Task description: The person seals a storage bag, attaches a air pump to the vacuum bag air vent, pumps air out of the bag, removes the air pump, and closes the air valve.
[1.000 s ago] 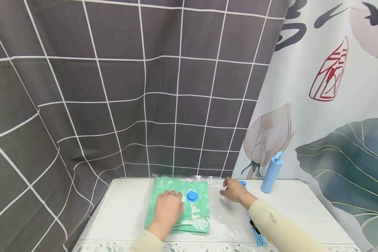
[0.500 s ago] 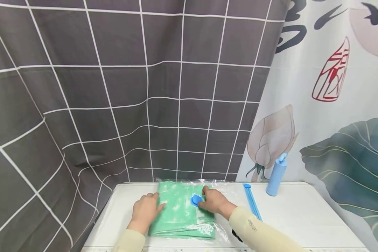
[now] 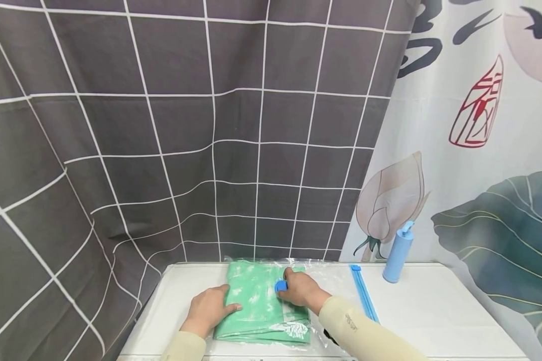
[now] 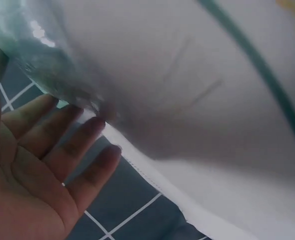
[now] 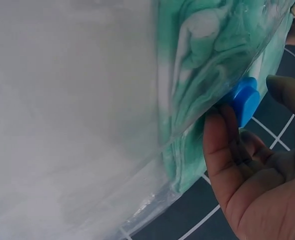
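Note:
A clear vacuum storage bag [image 3: 329, 273] lies flat on the white table, with a folded green-and-white cloth [image 3: 253, 296] inside it. On the bag's top face sits a round blue valve cap [image 3: 280, 286]. My right hand [image 3: 301, 290] has curled fingers and thumb round this cap; the right wrist view shows fingertips against the blue cap [image 5: 246, 102], with the thumb beside it. My left hand [image 3: 210, 308] rests at the bag's left edge, its thumb over the cloth. Its fingers look relaxed and spread in the left wrist view, close to the bag's edge.
The bag's blue zip strip [image 3: 363, 291] runs along its right end, partly behind the right sleeve. A blue hand pump [image 3: 398, 256] stands upright at the back right of the white table [image 3: 442, 311]. Dark grid cloth [image 3: 235, 165] hangs behind and to the left.
My right hand has moved from the bag's right part left to the valve cap. My left hand has shifted from atop the cloth to the bag's left edge. The head view has tilted slightly.

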Available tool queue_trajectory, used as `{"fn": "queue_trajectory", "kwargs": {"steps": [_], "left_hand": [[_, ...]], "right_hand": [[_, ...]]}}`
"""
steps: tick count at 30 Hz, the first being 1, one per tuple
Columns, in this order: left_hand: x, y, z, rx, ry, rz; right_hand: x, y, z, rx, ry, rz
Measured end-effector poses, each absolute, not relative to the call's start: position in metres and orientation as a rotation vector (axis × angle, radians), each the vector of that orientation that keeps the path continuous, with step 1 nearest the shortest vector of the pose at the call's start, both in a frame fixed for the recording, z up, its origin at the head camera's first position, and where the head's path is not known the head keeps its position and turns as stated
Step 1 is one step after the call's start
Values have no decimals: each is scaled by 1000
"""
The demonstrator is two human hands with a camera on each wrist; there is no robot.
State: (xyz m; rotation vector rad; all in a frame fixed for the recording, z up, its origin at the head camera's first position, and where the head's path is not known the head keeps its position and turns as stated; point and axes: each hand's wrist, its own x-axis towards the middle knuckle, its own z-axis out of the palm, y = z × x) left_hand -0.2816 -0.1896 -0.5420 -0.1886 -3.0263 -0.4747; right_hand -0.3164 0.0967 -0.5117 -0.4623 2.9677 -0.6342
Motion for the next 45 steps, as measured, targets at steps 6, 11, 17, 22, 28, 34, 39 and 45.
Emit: {"fn": "queue_trajectory", "kwargs": {"steps": [6,11,17,22,28,34,39,45], "left_hand": [[-283,-194,-542,-206,-3048,-500],[-284,-195,-538,-270,-3063,-507],[-293,-197,-532,-267,-3083,-402],[-300,-198,-530,-226,-3115,-318],[-298,-191,-530,-230,-3123,-253],[-298,-187,-534,-298,-3101,-321],[-301,-187,-534,-308,-3096,-393],[-298,-188,-539,-293,-3119,-493]], "right_hand": [[-352,101,-561,-506,2989,-499],[-381,108,-602,-527,3046,-433],[-389,107,-610,-547,3072,-427],[-390,101,-608,-516,3020,-471],[-387,100,-606,-482,3053,-453],[-390,101,-607,-485,3086,-441],[-390,97,-606,-512,3107,-361],[-377,95,-607,-594,3128,-312]]}}
